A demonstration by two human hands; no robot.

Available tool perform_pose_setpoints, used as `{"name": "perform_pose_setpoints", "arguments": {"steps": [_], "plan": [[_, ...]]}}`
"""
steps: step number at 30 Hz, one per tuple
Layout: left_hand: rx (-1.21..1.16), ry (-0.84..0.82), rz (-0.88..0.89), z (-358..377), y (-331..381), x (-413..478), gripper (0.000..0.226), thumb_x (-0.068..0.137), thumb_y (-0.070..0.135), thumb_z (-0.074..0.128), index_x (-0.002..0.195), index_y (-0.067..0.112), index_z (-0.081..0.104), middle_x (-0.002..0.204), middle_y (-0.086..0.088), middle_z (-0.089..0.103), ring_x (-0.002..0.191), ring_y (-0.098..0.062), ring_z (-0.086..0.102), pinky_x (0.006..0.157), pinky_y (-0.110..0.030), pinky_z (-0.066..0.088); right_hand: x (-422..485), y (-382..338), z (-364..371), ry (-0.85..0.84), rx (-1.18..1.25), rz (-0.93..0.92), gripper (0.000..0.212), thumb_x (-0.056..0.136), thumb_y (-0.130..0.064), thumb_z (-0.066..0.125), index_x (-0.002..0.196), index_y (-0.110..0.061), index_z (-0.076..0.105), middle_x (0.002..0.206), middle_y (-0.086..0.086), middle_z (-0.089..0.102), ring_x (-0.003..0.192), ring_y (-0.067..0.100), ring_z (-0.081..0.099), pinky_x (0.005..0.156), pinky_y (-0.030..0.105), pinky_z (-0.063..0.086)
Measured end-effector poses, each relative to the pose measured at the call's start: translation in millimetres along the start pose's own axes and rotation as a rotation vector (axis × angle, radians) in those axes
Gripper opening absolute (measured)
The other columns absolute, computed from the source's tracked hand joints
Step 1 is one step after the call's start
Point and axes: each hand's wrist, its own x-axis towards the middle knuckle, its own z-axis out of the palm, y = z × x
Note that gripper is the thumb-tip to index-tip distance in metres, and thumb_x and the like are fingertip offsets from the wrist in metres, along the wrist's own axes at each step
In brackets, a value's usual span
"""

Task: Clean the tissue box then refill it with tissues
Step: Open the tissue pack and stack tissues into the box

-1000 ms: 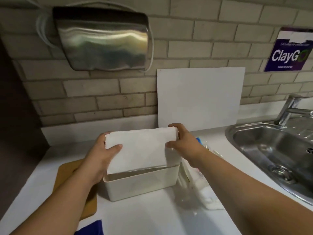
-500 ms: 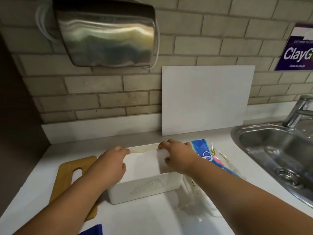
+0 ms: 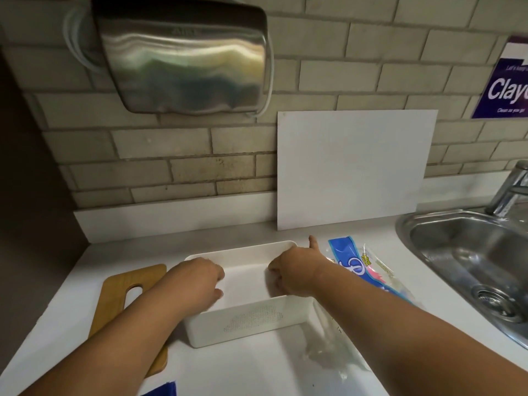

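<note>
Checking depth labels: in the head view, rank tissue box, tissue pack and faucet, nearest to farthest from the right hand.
1. Tissue box: the right hand has its fingers inside it.
2. Tissue pack: just right of that hand.
3. Faucet: far right edge.

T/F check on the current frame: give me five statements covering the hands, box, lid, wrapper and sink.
1. The left hand and right hand both reach into the tissue box. True.
2. The wooden lid sits on the box. False: it lies flat on the counter, left of the box.
3. The blue tissue wrapper lies right of the box. True.
4. The sink is left of the box. False: it is at the far right.
5. The right thumb points up. True.
</note>
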Motion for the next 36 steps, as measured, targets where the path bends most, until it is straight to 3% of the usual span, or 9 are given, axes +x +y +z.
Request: {"name": "perform_pose_setpoints", "arguments": {"steps": [4, 8, 11, 14, 18, 23, 26, 30, 36], "plan": [[-0.09, 0.03, 0.005, 2, 0, 0, 0.017, 0.09, 0.037, 0.054, 0.089, 0.02, 0.06, 0.096, 0.008, 0.061, 0.089, -0.016, 0.06, 0.076, -0.03, 0.052, -14, 11, 1, 0.203, 0.244, -0.001, 0.04, 0.093, -0.026, 0.043, 0.131, -0.031, 0.052, 0.131, -0.006, 0.057, 0.123, 0.014, 0.05, 0.114, 0.057, -0.004], [-0.393, 0.201, 0.011, 0, 14, -8, 0.023, 0.091, 0.038, 0.058, 0.114, 0.035, 0.063, 0.113, 0.021, 0.057, 0.106, -0.005, 0.056, 0.085, -0.021, 0.044, -46, 31, 2, 0.437, 0.511, 0.035, 0.027, 0.095, -0.029, 0.049, 0.118, -0.034, 0.062, 0.123, -0.017, 0.061, 0.112, 0.005, 0.055, 0.117, 0.044, 0.012], [-0.589, 0.311, 0.063, -6, 43, -13, 0.014, 0.09, 0.033, 0.061, 0.102, 0.035, 0.069, 0.1, 0.021, 0.065, 0.094, 0.004, 0.057, 0.086, -0.024, 0.048, -78, 50, 5, 0.527, 0.713, 0.089, 0.021, 0.092, -0.024, 0.055, 0.105, -0.033, 0.069, 0.107, -0.017, 0.066, 0.088, -0.001, 0.06, 0.092, 0.023, 0.043], [-0.682, 0.346, 0.161, -13, 79, -16, 0.012, 0.09, 0.031, 0.06, 0.095, 0.033, 0.071, 0.093, 0.023, 0.068, 0.091, 0.007, 0.059, 0.085, -0.017, 0.048, -109, 69, 17, 0.627, 0.845, 0.156, 0.021, 0.089, -0.019, 0.06, 0.089, -0.038, 0.069, 0.095, -0.015, 0.068, 0.081, 0.002, 0.061, 0.071, 0.014, 0.046], [-0.66, 0.292, 0.301, -9, 126, -15, 0.013, 0.09, 0.03, 0.059, 0.096, 0.029, 0.071, 0.092, 0.017, 0.069, 0.087, 0.003, 0.06, 0.083, -0.021, 0.048, -149, 90, 36, 0.696, 0.927, 0.262, 0.032, 0.087, -0.013, 0.064, 0.076, -0.043, 0.065, 0.08, -0.016, 0.069, 0.072, 0.005, 0.061, 0.064, 0.014, 0.046], [-0.634, 0.183, 0.312, 11, 170, -6, 0.017, 0.088, 0.034, 0.061, 0.103, 0.03, 0.069, 0.098, 0.012, 0.068, 0.086, -0.007, 0.061, 0.082, -0.026, 0.05, -183, 105, 65, 0.623, 0.894, 0.416, 0.022, 0.088, -0.019, 0.063, 0.07, -0.032, 0.067, 0.074, -0.014, 0.068, 0.071, 0.007, 0.06, 0.066, 0.02, 0.046], [-0.592, 0.167, 0.276, 23, 189, 3, 0.023, 0.084, 0.04, 0.065, 0.106, 0.031, 0.065, 0.098, 0.014, 0.062, 0.084, -0.011, 0.058, 0.081, -0.027, 0.049, -190, 104, 86, 0.511, 0.747, 0.45, 0.017, 0.089, -0.023, 0.062, 0.08, -0.036, 0.066, 0.087, -0.012, 0.067, 0.069, 0.006, 0.057, 0.066, 0.016, 0.042], [-0.543, 0.147, 0.273, 33, 204, 9, 0.035, 0.078, 0.041, 0.071, 0.107, 0.028, 0.057, 0.106, 0.009, 0.055, 0.091, -0.015, 0.054, 0.084, -0.032, 0.048, -187, 95, 110, 0.457, 0.665, 0.488, 0.029, 0.093, -0.027, 0.054, 0.12, -0.032, 0.063, 0.124, -0.013, 0.059, 0.079, 0.007, 0.056, 0.078, 0.015, 0.036], [-0.462, 0.203, 0.265, 38, 215, 12, 0.004, 0.089, 0.024, 0.054, 0.089, 0.022, 0.058, 0.095, 0.004, 0.059, 0.085, -0.02, 0.057, 0.077, -0.035, 0.051, -167, 79, 116, 0.464, 0.778, 0.604, 0.04, 0.095, -0.033, 0.05, 0.134, -0.026, 0.05, 0.131, -0.002, 0.058, 0.104, 0.018, 0.061, 0.08, 0.02, 0.037]]}}
